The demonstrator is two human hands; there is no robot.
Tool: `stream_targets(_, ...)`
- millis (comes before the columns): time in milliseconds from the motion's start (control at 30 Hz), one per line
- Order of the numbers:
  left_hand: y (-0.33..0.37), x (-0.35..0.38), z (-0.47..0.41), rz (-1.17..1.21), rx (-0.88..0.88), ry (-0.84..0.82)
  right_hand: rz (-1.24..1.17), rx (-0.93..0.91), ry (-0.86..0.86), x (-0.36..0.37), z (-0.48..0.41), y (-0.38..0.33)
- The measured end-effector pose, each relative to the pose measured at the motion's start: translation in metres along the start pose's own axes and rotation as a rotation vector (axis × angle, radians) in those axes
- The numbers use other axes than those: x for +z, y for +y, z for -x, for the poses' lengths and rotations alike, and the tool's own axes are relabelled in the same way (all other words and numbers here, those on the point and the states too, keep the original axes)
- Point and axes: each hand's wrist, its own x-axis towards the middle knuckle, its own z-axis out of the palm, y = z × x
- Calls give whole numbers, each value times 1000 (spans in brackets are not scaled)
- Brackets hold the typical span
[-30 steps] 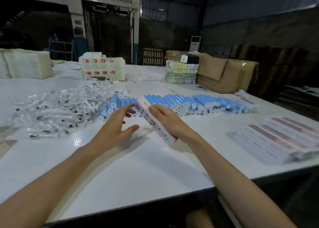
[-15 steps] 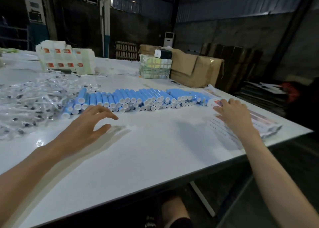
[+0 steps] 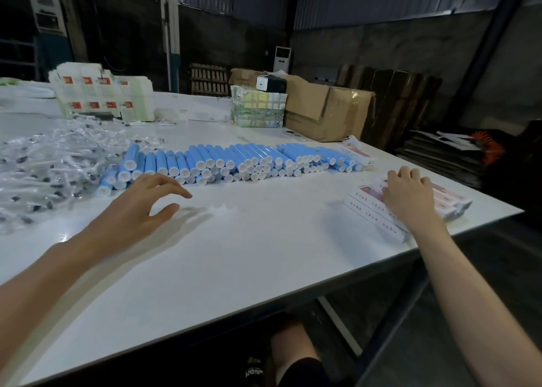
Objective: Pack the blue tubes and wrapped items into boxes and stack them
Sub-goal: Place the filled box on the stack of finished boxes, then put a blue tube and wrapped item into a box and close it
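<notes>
A long row of blue tubes with white caps lies across the white table. Left of them is a heap of clear wrapped items. At the right edge sits a stack of flat white boxes with red print. My right hand rests on top of that stack, fingers spread over the boxes. My left hand hovers over the table just in front of the tubes, fingers relaxed and holding nothing.
Stacked white cartons with red labels stand at the back left. A taped bundle and a brown cardboard box stand at the back. The table's right edge runs close to the box stack. Flattened cardboard lies beyond it.
My right hand carried a white box from the table's middle to the stack at the right and now rests on the stack. My left hand stayed near the tubes.
</notes>
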Motion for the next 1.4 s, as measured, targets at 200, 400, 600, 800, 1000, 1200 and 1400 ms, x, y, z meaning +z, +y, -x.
stream_targets(200,8,-5,1,-27,-84,25,-430,-222,127,-34,3,-115)
stream_targets(400,9,-15,4,-98,-251,154,-947,-525,125,-79,34,-264)
stream_targets(600,13,-26,8,-198,-454,214,-1279,-612,25,-90,75,-363)
stream_targets(800,22,-42,7,-345,-512,135,-1315,-711,-23,-63,73,-387)
stream_targets(1000,21,-82,17,-562,-608,99,-1409,-698,-34,-55,69,-393)
stream_targets(1200,-5,-190,56,-1069,-860,56,-1477,-678,-82,-50,67,-397)
stream_targets(1400,-37,-289,107,-1161,-1314,-74,-1486,-661,-131,-51,68,-397)
